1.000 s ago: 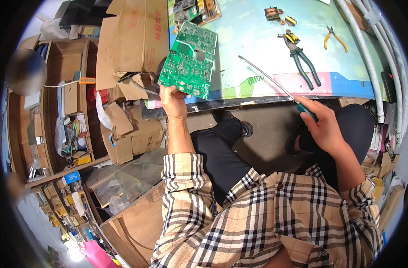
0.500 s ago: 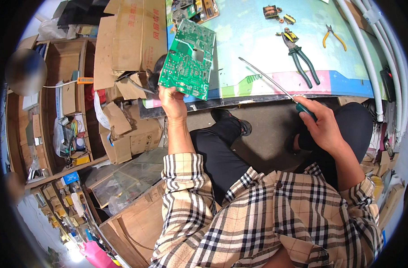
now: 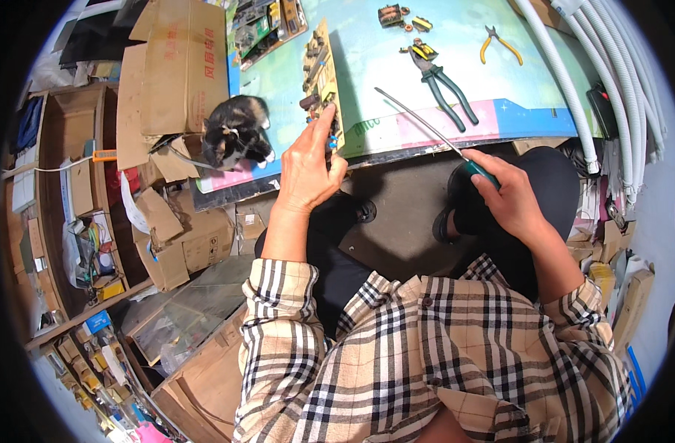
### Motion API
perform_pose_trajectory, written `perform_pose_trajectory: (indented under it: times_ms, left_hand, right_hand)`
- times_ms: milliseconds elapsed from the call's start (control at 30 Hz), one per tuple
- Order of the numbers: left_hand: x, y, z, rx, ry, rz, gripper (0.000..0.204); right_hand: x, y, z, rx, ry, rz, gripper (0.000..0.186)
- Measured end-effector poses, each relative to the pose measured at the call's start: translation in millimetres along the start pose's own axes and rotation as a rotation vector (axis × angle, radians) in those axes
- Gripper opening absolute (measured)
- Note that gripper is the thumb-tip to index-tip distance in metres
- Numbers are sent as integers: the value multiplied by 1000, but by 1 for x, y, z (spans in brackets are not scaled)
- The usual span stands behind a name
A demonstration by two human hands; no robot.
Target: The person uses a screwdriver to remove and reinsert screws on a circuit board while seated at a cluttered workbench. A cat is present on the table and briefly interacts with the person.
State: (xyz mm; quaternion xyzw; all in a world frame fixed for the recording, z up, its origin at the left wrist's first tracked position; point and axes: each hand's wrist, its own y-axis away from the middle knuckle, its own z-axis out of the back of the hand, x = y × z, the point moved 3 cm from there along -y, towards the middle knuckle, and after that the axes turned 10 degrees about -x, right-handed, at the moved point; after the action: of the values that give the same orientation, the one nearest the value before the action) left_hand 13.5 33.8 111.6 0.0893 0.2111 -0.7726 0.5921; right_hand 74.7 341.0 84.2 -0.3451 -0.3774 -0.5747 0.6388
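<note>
My left hand [image 3: 308, 164] grips a circuit board [image 3: 323, 74] by its lower end, over the table's near left part. The board stands tilted nearly edge-on, showing its tan side crowded with components. My index finger reaches up along those parts. A screwdriver [image 3: 420, 121] with a green handle is in my right hand [image 3: 506, 190], its long shaft slanting up and left above the table edge, its tip touching nothing visible. Beyond it lie green-handled pliers [image 3: 445, 90], with a small yellow and black part [image 3: 425, 52] at their jaws.
Left of the board, a black, white and brown cat [image 3: 238, 133] sits on the table by a cardboard box [image 3: 179, 81]. Another populated board [image 3: 267, 31] lies farther back. Yellow-handled cutters [image 3: 498, 47] and a copper-wound coil [image 3: 390, 15] are at the far side. White corrugated tubes [image 3: 611, 81] stand right.
My left hand has turned the board from its green face to nearly edge-on, revealing components. The view has shifted, and the cat shows fully. My right hand still holds the screwdriver.
</note>
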Motion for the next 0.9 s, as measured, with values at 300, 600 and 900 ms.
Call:
perform_pose_trajectory:
  times_ms: [300, 600, 900]
  left_hand:
    - [5, -2, 7, -39, 49, -17, 70]
    - [-1, 4, -7, 2, 19, -5, 73]
    - [-18, 23, -71, 100, -279, -127, 73]
  right_hand:
    - [10, -3, -3, -1, -44, 44, 38]
    - [12, -1, -1, 22, -14, -10, 41]
    - [-4, 4, -7, -38, 2, 27, 39]
